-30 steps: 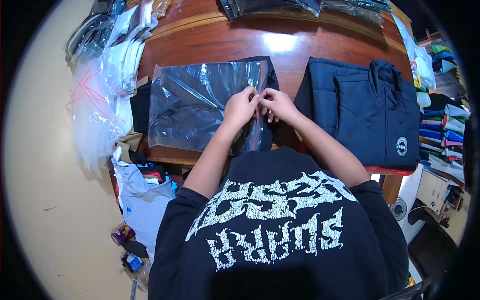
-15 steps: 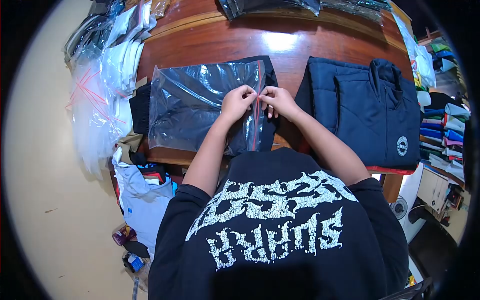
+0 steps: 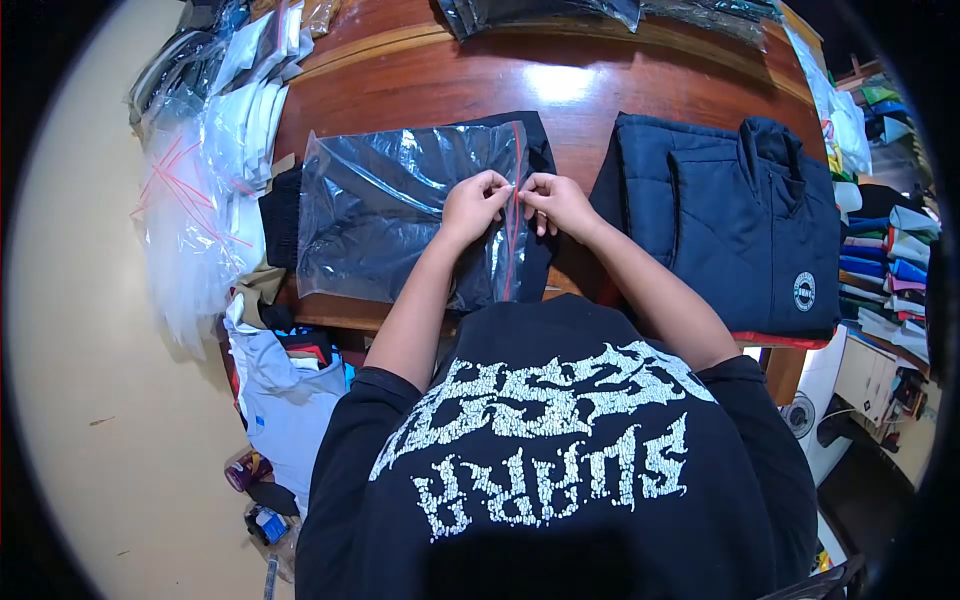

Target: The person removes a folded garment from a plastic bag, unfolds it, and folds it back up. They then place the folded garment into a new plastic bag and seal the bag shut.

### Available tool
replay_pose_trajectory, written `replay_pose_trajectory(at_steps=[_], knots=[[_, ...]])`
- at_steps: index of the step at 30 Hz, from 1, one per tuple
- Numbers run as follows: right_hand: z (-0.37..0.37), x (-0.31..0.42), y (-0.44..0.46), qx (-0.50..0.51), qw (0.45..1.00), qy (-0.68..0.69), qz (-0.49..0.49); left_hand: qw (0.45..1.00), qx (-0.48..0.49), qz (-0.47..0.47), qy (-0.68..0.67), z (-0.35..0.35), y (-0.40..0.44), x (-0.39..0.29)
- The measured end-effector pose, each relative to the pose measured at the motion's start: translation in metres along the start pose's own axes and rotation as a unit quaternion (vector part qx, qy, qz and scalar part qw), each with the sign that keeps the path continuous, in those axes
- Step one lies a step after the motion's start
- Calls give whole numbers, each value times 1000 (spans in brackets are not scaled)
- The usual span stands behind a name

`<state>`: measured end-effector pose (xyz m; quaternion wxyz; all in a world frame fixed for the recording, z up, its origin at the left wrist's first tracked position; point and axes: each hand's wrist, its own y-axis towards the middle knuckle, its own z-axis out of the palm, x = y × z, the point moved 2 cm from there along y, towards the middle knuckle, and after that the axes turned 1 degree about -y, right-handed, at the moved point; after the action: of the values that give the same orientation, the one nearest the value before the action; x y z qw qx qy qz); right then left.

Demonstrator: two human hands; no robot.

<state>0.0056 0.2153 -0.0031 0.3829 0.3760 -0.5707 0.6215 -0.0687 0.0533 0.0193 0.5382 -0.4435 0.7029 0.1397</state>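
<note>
A clear zip-lock plastic bag (image 3: 375, 205) lies flat on the table over a folded black garment (image 3: 540, 150). Its red zip strip (image 3: 514, 245) runs along the bag's right end. My left hand (image 3: 477, 208) pinches that edge just left of the strip. From the other side, my right hand (image 3: 558, 205) grips the same edge, thumb and forefinger together close to the left fingertips. Whether the bag's mouth is parted cannot be made out. To the right of my right hand rests a folded dark navy jacket (image 3: 730, 220) with a round white logo.
Clear bags with red strips (image 3: 185, 220) are heaped at the left, beside stacked packed garments (image 3: 250, 120). A grey shirt (image 3: 290, 400) hangs at the table's lower left. Bagged dark items (image 3: 540, 15) lie along the far side. Piles of folded clothes (image 3: 890, 260) stand at the right.
Almost nothing differs; both hands stay at the bag's zip edge, with only a very slight shift of the fingers and the bag's edge.
</note>
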Motion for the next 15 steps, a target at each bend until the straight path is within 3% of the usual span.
replay_pose_trajectory(at_steps=[15], knots=[[1, 6, -2, -11, 1000, 23, -12, 1000, -12, -10, 18, 3, 0, -7]])
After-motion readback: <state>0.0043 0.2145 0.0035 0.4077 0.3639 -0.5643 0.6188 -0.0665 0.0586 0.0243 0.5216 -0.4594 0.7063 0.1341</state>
